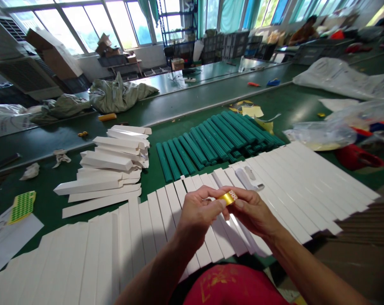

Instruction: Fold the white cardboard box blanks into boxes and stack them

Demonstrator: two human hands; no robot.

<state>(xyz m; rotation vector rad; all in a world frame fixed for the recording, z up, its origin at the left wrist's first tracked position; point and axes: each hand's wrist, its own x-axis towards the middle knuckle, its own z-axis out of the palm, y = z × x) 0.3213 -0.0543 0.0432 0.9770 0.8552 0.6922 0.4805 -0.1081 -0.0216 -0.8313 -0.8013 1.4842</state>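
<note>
Both hands meet over a row of long flat white boxes (166, 207). Between them is a small roll of shiny yellow tape (227, 198) with a spotted pattern at its right end. My left hand (200, 209) pinches it between thumb and bent fingers from the left. From the right, my right hand (251, 207) grips its other end with thumb and fingertips. A small white plastic tool (249, 178) lies on the boxes just beyond my right hand. Past the boxes lies a stack of dark green ribbed sticks (207, 140).
Loose narrow white cartons (107, 163) are piled at left. A green-dotted sticker sheet (22, 207) lies on white paper at far left. Clear plastic bags (325, 133) and a red object (359, 157) are at right. A person (304, 31) sits in the background.
</note>
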